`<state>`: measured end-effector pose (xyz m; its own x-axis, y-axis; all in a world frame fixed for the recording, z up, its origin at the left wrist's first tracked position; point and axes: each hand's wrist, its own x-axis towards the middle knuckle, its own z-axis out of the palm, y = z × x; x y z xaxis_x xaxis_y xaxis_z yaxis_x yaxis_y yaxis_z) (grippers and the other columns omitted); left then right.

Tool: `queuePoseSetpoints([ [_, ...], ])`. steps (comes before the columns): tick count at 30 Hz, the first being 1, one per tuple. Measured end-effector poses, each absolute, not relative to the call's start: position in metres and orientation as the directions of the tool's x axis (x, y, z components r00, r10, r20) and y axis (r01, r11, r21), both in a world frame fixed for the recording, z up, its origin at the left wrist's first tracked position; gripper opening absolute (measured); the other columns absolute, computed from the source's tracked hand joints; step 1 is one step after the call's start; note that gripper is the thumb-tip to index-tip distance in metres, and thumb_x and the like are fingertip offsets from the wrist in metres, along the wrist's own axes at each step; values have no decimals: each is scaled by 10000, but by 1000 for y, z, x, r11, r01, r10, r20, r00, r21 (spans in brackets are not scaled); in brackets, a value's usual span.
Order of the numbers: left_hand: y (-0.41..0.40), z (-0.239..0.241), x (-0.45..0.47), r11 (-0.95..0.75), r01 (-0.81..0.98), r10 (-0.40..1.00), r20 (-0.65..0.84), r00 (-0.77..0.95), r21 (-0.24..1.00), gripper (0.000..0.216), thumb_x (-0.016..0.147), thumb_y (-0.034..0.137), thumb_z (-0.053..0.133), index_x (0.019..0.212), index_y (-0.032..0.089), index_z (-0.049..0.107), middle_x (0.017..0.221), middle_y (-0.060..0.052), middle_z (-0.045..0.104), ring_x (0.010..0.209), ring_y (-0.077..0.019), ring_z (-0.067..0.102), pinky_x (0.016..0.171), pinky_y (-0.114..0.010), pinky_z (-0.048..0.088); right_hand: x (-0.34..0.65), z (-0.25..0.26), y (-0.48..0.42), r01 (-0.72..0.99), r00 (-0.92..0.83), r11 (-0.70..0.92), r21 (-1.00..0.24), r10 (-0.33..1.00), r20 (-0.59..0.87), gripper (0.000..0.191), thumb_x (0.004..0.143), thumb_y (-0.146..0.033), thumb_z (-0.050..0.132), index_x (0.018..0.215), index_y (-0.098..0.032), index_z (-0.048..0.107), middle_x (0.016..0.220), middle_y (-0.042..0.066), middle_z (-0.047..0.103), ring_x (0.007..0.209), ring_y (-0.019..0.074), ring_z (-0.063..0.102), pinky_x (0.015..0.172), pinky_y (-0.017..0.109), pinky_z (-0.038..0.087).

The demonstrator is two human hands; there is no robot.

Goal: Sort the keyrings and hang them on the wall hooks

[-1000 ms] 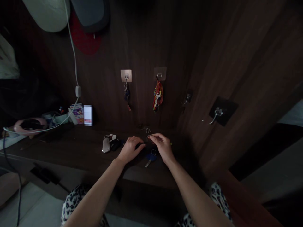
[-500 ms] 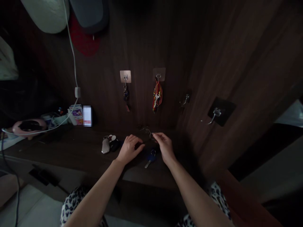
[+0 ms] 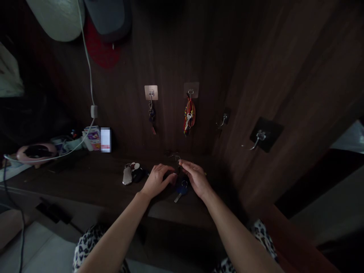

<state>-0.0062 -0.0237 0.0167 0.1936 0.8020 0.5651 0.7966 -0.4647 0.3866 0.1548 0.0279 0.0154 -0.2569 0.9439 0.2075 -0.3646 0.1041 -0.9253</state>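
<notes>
My right hand (image 3: 195, 177) reaches over the dark wooden shelf (image 3: 85, 182), its fingertips pinched at a small metal key ring with keys (image 3: 176, 157). My left hand (image 3: 157, 181) lies curled just left of it, fingers over a dark patch where anything beneath is hidden. Below my hands lies a key with a blue fob (image 3: 181, 190). To the left sit a silver and black key holder (image 3: 130, 173).
Two adhesive wall hooks hold a dark key bunch (image 3: 151, 113) and a red beaded keychain with a key (image 3: 189, 116). Two bare hooks (image 3: 257, 139) are on the right. A white cable (image 3: 91, 87), boxes and a pink dish (image 3: 35, 151) are at left.
My right hand has moved left, closer to my left hand, and the small key ring has shifted up and left with it. The blue-fob key and wall keys have not moved.
</notes>
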Motion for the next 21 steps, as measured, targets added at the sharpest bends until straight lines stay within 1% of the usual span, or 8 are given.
queuePoseSetpoints([
  [2, -23, 16, -7, -446, 798, 796, 587, 147, 405, 222, 866, 340, 434, 985, 223, 581, 957, -22, 639, 913, -177, 544, 825, -334, 386, 153, 14, 28, -356, -276, 101, -929, 938, 208, 214, 640, -342, 683, 815, -222, 705, 942, 48, 691, 914, 201, 609, 808, 331, 444],
  [6, -19, 14, -9, -462, 776, 758, 645, 94, 430, 200, 865, 311, 445, 976, 214, 580, 956, -25, 641, 917, -170, 545, 843, -327, 398, 151, 11, 29, -311, -318, 144, -939, 916, 246, 132, 652, -327, 683, 721, -219, 714, 1061, 45, 648, 973, 199, 585, 882, 333, 413],
  [9, -17, 13, -10, -483, 743, 733, 678, 54, 464, 180, 855, 304, 469, 951, 209, 587, 938, -29, 643, 911, -165, 552, 834, -318, 419, 150, 11, 29, -274, -352, 175, -946, 897, 267, 149, 659, -341, 677, 735, -221, 719, 1068, 45, 637, 1010, 204, 564, 910, 336, 394],
  [14, -14, 11, -10, -527, 684, 722, 690, 48, 505, 148, 834, 297, 503, 875, 206, 612, 861, -32, 645, 862, -163, 569, 808, -308, 439, 150, 12, 27, -234, -374, 210, -949, 882, 288, 175, 659, -366, 672, 737, -216, 719, 1047, 44, 637, 1014, 210, 555, 909, 336, 386],
  [17, -15, 12, -8, -508, 634, 748, 664, -12, 583, 139, 814, 301, 527, 837, 200, 620, 825, -28, 645, 824, -156, 581, 760, -276, 450, 149, 13, 25, -241, -353, 209, -948, 891, 286, 170, 659, -365, 672, 738, -219, 708, 1004, 29, 653, 984, 200, 566, 898, 330, 387],
  [21, -16, 15, -7, -437, 508, 818, 563, -118, 742, 160, 788, 330, 548, 796, 196, 636, 795, -12, 665, 754, -144, 598, 702, -243, 450, 147, 14, 24, -232, -363, 183, -955, 895, 260, 189, 678, -372, 653, 786, -219, 680, 844, 9, 683, 847, 182, 602, 819, 323, 422],
])
